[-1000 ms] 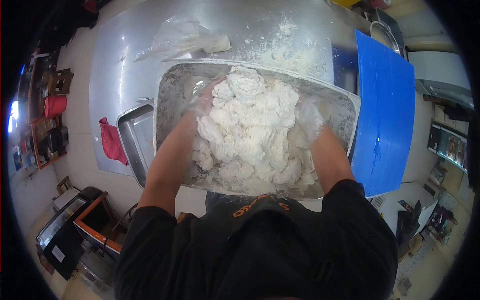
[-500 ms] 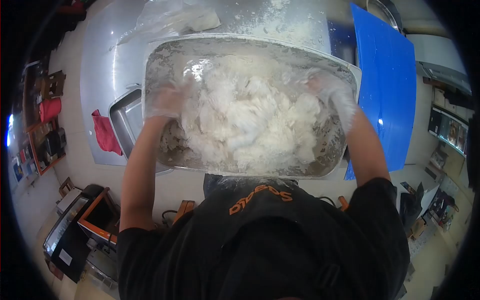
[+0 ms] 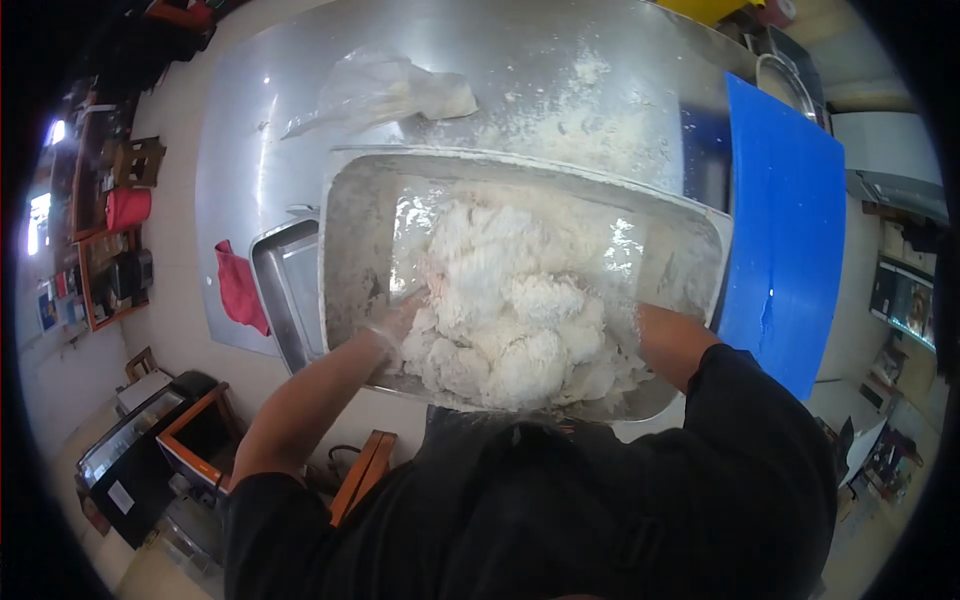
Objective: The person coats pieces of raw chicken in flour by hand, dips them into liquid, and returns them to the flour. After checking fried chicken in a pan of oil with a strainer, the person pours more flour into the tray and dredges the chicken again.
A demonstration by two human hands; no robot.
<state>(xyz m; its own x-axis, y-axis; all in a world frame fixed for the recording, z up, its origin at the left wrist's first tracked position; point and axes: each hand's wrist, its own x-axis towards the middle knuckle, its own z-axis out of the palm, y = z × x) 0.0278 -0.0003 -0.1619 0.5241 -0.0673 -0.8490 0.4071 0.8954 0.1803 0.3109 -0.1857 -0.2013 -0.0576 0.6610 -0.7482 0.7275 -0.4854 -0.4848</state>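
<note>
A large metal tub [image 3: 675, 205] dusted with flour holds a lumpy mass of white dough [image 3: 530, 310]. My left hand [image 3: 415, 300], in a thin clear glove, presses against the dough's left side; its fingers are mostly sunk in or blurred. On the right, my right hand [image 3: 622, 325] is down in the tub at the dough's right side, its fingers hidden by dough and blur. The dough is bunched toward the tub's near side, and the metal bottom shows beyond it.
The tub rests on a steel table [image 3: 240, 160]. A plastic bag [image 3: 400, 92] and scattered flour [image 3: 590, 120] lie behind it. To the left are a shallow metal tray [image 3: 290, 275] and a red cloth [image 3: 238, 290]; a blue board [image 3: 785, 230] is at the right.
Both hands were raised apart at the tub's sides half a second ago; they have come down and inward against the dough. The dough has shifted toward my body and bunched up.
</note>
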